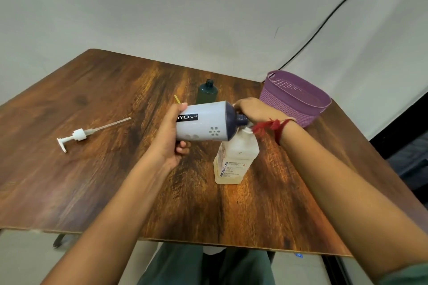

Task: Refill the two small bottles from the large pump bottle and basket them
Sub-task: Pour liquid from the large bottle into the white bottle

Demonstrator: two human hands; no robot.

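My right hand (256, 111) is hiding the mouth of the pale bottle (203, 122), curling round its neck. My left hand (168, 140) is gripping its body sideways above the large bottle (234, 159), whose contents I cannot make out.

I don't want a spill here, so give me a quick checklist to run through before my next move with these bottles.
1. Pump off the large bottle: ok, it lies on the table.
2. White bottle secure: ok, left hand grips its body, sideways.
3. Its cap off: cannot tell, right hand wraps the neck.
4. Green bottle upright: ok.
5. Basket upright, at right: ok.
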